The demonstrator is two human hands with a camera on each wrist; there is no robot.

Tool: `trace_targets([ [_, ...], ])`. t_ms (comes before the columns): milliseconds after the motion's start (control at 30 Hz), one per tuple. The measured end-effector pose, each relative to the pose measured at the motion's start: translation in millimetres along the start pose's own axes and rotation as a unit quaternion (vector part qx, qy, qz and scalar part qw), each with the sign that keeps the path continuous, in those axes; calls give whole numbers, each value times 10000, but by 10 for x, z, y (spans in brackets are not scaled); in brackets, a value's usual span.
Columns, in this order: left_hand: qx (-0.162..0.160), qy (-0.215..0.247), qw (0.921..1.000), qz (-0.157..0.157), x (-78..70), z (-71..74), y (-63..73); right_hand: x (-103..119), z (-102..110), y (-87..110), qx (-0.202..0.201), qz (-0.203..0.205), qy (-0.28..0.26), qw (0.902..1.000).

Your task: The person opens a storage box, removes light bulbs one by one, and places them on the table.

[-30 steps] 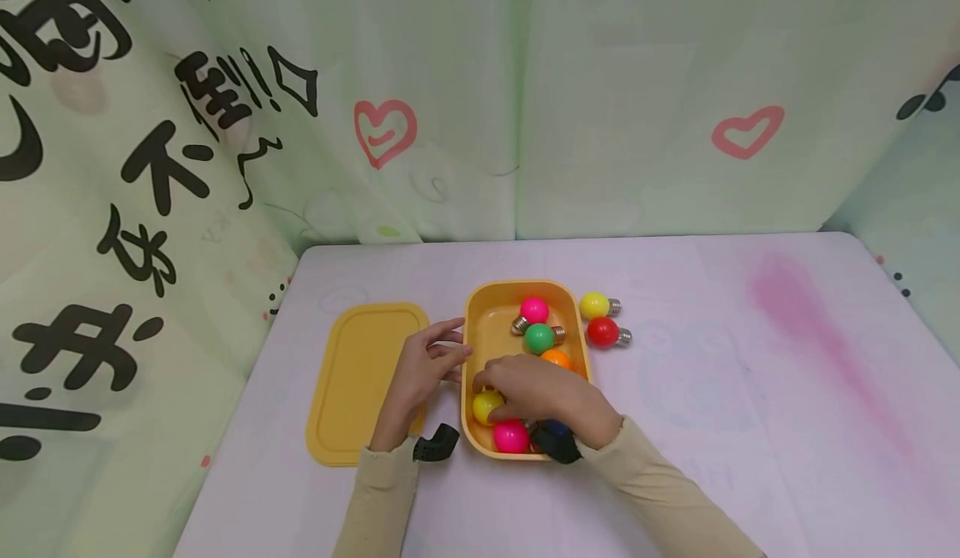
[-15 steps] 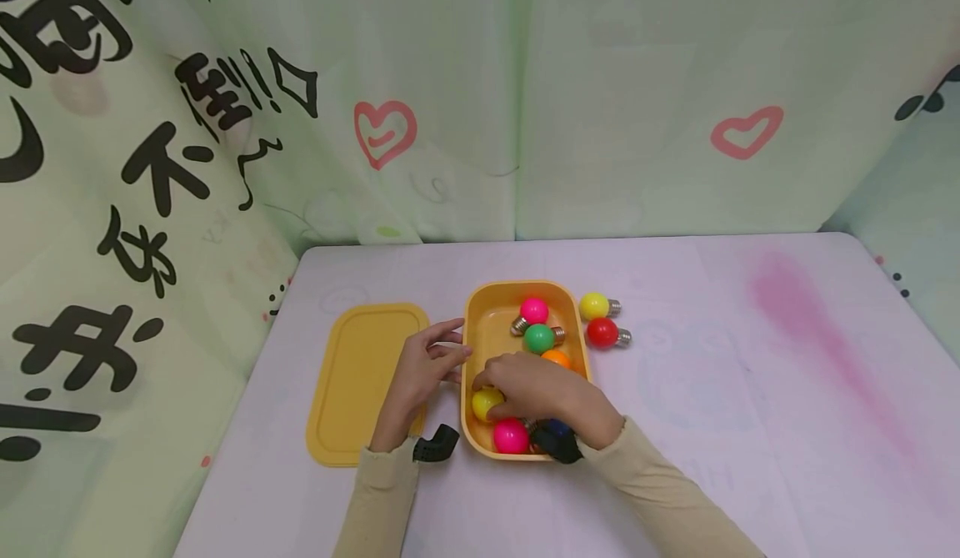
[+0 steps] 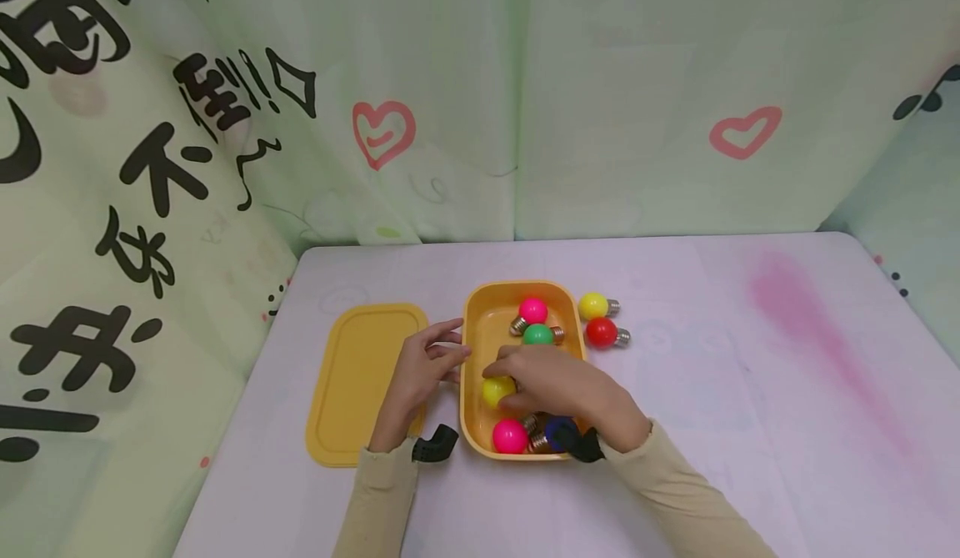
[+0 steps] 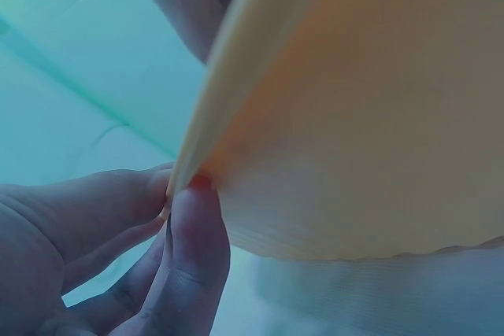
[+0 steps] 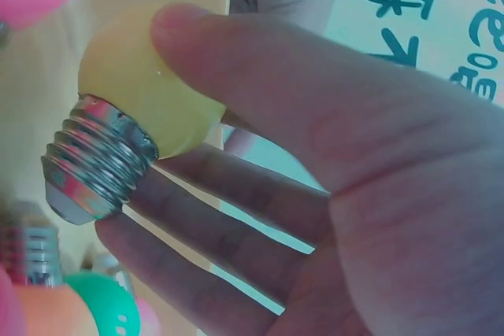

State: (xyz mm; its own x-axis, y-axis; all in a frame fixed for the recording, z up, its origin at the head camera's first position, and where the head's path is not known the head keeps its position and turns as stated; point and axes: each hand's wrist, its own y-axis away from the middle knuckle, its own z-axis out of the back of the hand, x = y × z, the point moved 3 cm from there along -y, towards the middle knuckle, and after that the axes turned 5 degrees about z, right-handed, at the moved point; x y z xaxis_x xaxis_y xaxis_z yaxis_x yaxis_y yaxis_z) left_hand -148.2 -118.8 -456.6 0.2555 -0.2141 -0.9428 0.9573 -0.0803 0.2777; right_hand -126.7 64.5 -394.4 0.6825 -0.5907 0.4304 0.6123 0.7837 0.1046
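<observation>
Holds a yellow bulb in the right hand, with the thumb pressed on the round part, the fingers on its other side and the metal base bare in the right wrist view. Has this bulb within the walls of an orange box, at the tips of the right hand; cannot tell whether in contact with the box floor or lifted off. Pinches the near rim of the box narrowly between thumb and fingertips of the left hand. Shows inside the box a pink bulb and a green bulb beyond the right hand, another pink bulb and a blue bulb on its near side, and an orange bulb close to it. Shows a second yellow bulb and a red bulb outside the box, beyond the right hand, on the surface. Has a yellow lid lying flat to the left of the left hand.
</observation>
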Motion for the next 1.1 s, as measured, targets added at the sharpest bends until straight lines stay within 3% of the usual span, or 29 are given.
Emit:
trace_targets([
  [533,17,77,10000,-41,0,15,9,-136,146,269,-355,-218,33,9991],
  [833,-16,56,10000,-52,4,9,10,-219,241,439,-863,-110,220,9960],
  [1100,-1,30,10000,-44,-10,1,12,-298,295,552,-988,-373,253,9941],
])
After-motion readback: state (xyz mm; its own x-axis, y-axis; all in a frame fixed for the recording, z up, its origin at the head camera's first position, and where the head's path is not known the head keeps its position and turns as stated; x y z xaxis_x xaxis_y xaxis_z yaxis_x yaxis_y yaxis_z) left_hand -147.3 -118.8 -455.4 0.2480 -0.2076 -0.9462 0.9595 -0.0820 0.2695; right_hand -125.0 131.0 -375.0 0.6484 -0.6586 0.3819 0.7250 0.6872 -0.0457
